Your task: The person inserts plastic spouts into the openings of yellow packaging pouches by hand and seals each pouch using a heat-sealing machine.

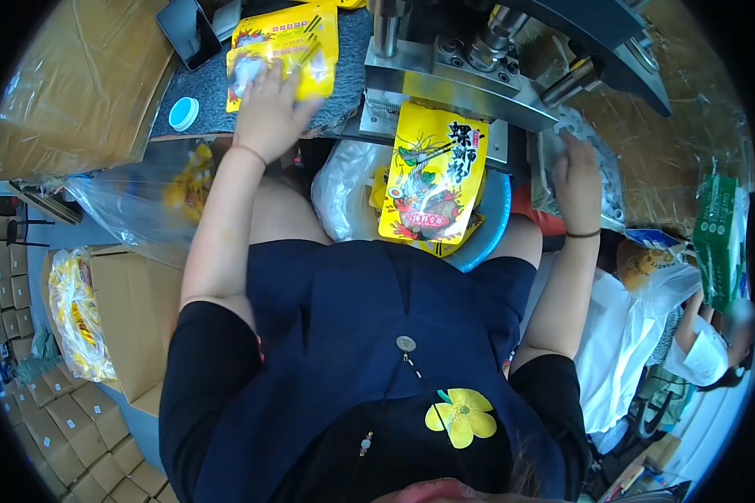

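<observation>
Touching yellow pouches (324, 63): left hand (270, 109), fingers extended | right hand (578, 186): fingers, can't tell | printed pouch (432, 180) overhangs press (512, 90) edge

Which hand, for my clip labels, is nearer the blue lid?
Left. The left hand is over yellow pouches beside the lid; the right hand is farther away, past the press.

Dark phone (189, 35) near round blue lid (184, 114); green box (715, 243) at right; stacked cartons (74, 424) lower left
</observation>
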The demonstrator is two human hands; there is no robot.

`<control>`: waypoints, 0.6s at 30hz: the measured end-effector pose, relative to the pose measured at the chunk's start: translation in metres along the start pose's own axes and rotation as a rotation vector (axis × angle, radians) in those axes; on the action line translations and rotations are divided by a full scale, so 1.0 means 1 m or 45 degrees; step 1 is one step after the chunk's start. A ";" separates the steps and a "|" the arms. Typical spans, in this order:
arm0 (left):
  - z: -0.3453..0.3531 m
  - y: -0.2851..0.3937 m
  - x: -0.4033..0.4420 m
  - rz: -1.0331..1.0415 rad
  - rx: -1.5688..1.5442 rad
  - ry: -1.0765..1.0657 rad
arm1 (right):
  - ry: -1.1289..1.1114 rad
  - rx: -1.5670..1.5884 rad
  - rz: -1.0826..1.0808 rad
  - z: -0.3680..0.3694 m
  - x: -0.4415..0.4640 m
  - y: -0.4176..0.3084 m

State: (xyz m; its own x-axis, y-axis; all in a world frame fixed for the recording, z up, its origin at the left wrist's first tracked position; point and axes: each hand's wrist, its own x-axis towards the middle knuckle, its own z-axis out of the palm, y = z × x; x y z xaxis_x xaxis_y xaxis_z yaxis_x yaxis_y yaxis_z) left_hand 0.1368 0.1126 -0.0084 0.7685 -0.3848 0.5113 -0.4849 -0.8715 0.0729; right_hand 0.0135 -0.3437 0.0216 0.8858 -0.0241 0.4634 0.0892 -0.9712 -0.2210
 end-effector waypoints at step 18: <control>-0.029 0.135 -0.049 -0.510 -1.829 -1.098 | -0.141 0.882 -0.292 -0.016 0.016 -0.142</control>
State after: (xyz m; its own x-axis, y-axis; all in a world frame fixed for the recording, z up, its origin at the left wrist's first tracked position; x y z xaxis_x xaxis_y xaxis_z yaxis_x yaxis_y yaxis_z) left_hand 0.0221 0.0227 0.0013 0.6772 -0.6866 -0.2646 0.1912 -0.1831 0.9643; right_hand 0.0072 -0.2104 0.0743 0.8477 0.2211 0.4821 0.5125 -0.5757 -0.6372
